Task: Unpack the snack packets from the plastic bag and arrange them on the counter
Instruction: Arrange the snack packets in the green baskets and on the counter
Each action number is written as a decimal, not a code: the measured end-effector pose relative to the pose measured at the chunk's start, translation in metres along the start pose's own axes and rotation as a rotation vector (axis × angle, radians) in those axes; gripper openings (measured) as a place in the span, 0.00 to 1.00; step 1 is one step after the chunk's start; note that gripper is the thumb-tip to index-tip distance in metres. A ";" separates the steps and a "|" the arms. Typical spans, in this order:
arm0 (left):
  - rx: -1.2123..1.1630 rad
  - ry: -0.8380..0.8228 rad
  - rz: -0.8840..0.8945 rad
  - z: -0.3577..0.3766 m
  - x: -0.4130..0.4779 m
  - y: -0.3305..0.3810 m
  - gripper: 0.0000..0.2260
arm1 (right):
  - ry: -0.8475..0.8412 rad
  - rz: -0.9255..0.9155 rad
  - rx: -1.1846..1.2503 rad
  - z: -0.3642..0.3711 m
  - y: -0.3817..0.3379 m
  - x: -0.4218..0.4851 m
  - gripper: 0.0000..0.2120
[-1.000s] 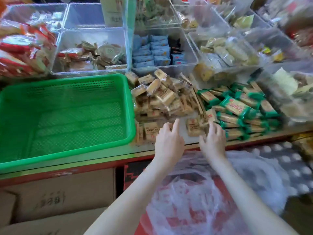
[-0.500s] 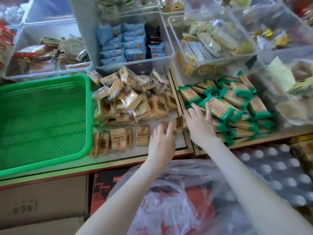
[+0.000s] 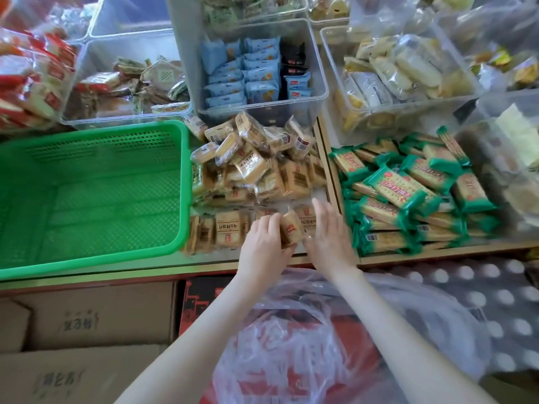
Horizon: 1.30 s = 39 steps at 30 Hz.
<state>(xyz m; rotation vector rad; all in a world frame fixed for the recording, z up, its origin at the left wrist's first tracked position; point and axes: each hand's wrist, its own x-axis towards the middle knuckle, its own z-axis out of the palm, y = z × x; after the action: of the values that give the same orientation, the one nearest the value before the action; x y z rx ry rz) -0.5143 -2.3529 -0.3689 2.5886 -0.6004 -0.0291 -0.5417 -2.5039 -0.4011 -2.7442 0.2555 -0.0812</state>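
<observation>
Shop counter [image 3: 215,259], tan clear-wrapped snack packet [image 3: 289,232], red label

Clear bins [image 3: 318,91], green basket [image 3: 96,132], cardboard boxes [image 3: 102,313]

This is a small snack shop. Clear plastic bins [image 3: 256,112] of wrapped biscuits crowd the far side of the counter [image 3: 210,259], loose packet piles [image 3: 256,167] lie nearer, and cardboard cartons [image 3: 96,313] sit below.

Bright, even daylight, soft and almost shadowless. Glare whitens the clear bins [image 3: 402,68] at upper right and the plastic bag [image 3: 306,339]. Wide-angle bending curves the edges. Corners and the boxes [image 3: 87,322] below are smeared with blur.
</observation>
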 end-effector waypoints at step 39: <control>-0.789 0.115 -0.531 -0.376 -0.253 -0.405 0.13 | -0.615 -0.151 1.183 0.071 -0.577 -0.085 0.32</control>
<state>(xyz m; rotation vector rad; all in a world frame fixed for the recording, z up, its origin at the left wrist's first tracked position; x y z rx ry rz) -0.5294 -1.7589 -0.2434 1.8809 0.1496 -0.2372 -0.5223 -1.9363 -0.2505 -1.4987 -0.1492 0.4270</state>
